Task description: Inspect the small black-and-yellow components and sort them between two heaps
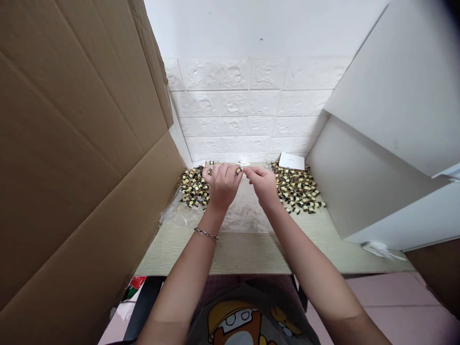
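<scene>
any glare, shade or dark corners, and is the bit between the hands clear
Head view: strong light washes out the white wall; glints on the clear plastic; shade on the right panel; top right corner dark and blurred; yellow-and-black piece between the hands too small for fine detail.

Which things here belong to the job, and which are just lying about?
Likely the job:
small part in the left hand
left pile of similar parts
right pile of similar parts

Likely just there:
white card by the right pile
crumpled white item at right
</scene>
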Motion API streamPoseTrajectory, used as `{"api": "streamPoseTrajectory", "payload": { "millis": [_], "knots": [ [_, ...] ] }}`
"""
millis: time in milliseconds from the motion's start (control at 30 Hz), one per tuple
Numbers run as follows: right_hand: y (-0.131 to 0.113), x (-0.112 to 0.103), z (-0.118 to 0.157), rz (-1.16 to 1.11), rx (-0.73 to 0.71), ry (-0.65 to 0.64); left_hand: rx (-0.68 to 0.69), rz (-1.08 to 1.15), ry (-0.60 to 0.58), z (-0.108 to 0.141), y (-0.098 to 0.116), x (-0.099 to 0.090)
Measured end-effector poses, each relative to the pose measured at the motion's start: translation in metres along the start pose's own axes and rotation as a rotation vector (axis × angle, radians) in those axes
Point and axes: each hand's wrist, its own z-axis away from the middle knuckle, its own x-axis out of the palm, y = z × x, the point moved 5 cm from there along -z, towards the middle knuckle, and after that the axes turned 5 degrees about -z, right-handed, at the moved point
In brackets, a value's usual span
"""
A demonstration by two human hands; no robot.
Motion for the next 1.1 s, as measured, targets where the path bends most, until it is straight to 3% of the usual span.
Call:
{"api": "streamPoseTrajectory", "payload": {
  "millis": [233, 533, 900, 1100],
  "knots": [
    [-0.003, 0.000, 0.000, -0.025, 0.018, -0.026, -0.106, 0.126, -0.024, -0.002, -0.004, 0.003],
    [0.000, -0.006, -0.008, -0.089, 0.021, -0.041, -0.105, 0.214, -0.059, -0.003, -0.003, 0.005],
    [0.007, 0.005, -0.001, -0.501, 0.419, -0.201, -0.106, 0.263, -0.059, -0.004, -0.002, 0.005],
    [0.008, 0.006, 0.002, -0.597, 0.528, -0.240, -0.089, 0.250, -0.048, -0.005, 0.001, 0.003]
  ]
}}
